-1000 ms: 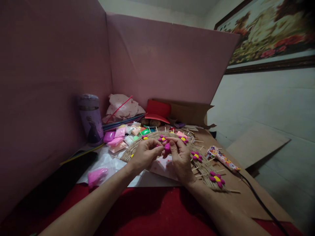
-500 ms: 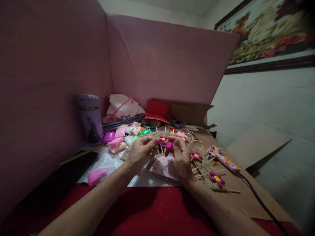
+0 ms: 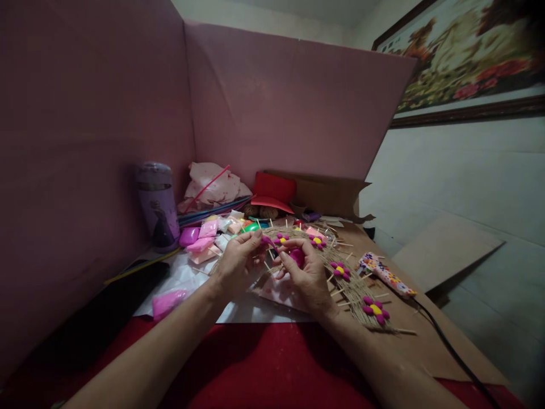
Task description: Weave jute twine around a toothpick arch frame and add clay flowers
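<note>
Between my two hands a strip of magenta modelling clay [image 3: 269, 243] is stretched out. My left hand [image 3: 240, 258] pinches its left end between thumb and fingers. My right hand [image 3: 307, 275] is closed on the other end, with a rounder lump of the same clay showing in its fingers. Behind and below the hands lies a twine-woven ring [image 3: 349, 292] with wooden sticks poking out. Magenta flowers with yellow centres sit along it, among them one at the front right [image 3: 376, 310] and one further up [image 3: 340, 270]. My hands hide part of the ring.
Packets of coloured clay [image 3: 200, 245] lie left of the ring, a pink packet [image 3: 168, 305] nearer me. A purple tumbler [image 3: 158, 207] stands at the left wall. On the right is a flower-patterned glue gun [image 3: 385, 275] with a black cord. Red card [image 3: 275, 190] leans at the back.
The clay between my hands has been drawn into a longer strip. My left hand has shifted slightly left and up, and my right hand has turned, its fingers curling over the clay.
</note>
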Demonstrator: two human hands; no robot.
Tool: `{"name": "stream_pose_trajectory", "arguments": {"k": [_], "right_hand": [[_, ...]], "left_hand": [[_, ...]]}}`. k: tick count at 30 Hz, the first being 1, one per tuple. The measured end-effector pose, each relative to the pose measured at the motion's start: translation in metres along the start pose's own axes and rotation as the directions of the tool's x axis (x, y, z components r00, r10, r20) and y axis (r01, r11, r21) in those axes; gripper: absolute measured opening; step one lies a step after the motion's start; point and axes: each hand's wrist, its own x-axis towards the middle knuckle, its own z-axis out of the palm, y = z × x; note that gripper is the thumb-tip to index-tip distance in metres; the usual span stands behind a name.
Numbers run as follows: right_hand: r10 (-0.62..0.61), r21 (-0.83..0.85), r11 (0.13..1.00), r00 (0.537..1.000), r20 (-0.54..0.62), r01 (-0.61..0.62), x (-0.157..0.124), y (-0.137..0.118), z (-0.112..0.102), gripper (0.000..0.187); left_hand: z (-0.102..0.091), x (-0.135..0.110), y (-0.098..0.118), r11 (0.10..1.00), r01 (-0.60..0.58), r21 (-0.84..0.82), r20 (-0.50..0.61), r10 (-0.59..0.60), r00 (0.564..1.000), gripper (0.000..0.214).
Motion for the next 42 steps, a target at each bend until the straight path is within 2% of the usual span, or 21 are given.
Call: {"name": "stream_pose_trajectory", "arguments": {"k": [4,10,12,16,19,21,24,29,33,36,42], "right_hand": [[-0.018,0.003,1.0,1.0,-0.008,0.018,0.0011,0.0,-0.0004,0.019],[-0.057,-0.138,0.989,0.998,-0.001,0.056,0.0022,-0.0011,-0.0031,0.016],[-0.042,-0.135,0.99,0.999,0.003,0.042,0.0016,-0.0014,-0.0029,0.017],[0.002,0.002,1.0,1.0,0.003,-0.002,0.0003,-0.0019,-0.002,0.018],[-0.038,0.063,0.997,0.997,-0.063,0.042,0.001,-0.0021,-0.0021,0.018],[-0.065,0.082,0.994,0.991,-0.114,0.075,0.002,-0.0016,-0.0027,0.018],[-0.067,0.104,0.991,0.989,-0.132,0.081,0.0029,-0.0005,-0.0038,0.022],[-0.071,0.122,0.989,0.994,-0.087,0.081,0.0024,0.0007,-0.0039,0.024],[-0.014,0.196,0.98,0.999,-0.038,0.021,0.0017,0.0007,-0.0026,0.018],[0.005,0.19,0.982,1.0,-0.024,-0.001,0.0009,0.002,-0.0025,0.016],[0.02,0.171,0.985,0.998,-0.066,-0.008,0.0003,0.0079,-0.0044,0.021]], "left_hand": [[-0.002,0.0003,0.0007,0.999,0.049,-0.019,0.052,-0.048,0.998,0.019],[-0.0008,-0.0018,0.0,0.992,-0.03,0.122,0.103,0.018,0.994,0.02],[-0.0007,-0.0018,-0.0004,0.987,-0.046,0.152,0.108,0.03,0.994,0.019],[-0.0026,0.001,-0.0005,0.996,-0.008,0.087,-0.002,0.008,1.0,0.018],[-0.0057,0.0042,-0.0006,0.999,0.009,0.035,-0.071,-0.007,0.997,0.016],[-0.0077,0.0056,-0.0008,1.0,0.0,0.029,-0.05,0.001,0.999,0.015],[-0.0091,0.006,-0.0016,0.999,0.003,0.038,-0.001,-0.003,1.0,0.013],[-0.0065,0.0034,-0.0014,0.999,0.045,-0.004,0.031,-0.045,0.998,0.007],[-0.0043,0.0004,0.0017,0.994,0.102,-0.043,0.102,-0.097,0.99,0.014],[-0.0049,-0.0004,0.0029,0.987,0.15,-0.049,0.149,-0.141,0.979,0.016],[-0.006,0.0001,-0.0001,0.994,0.106,-0.017,0.156,-0.102,0.982,0.019]]}}
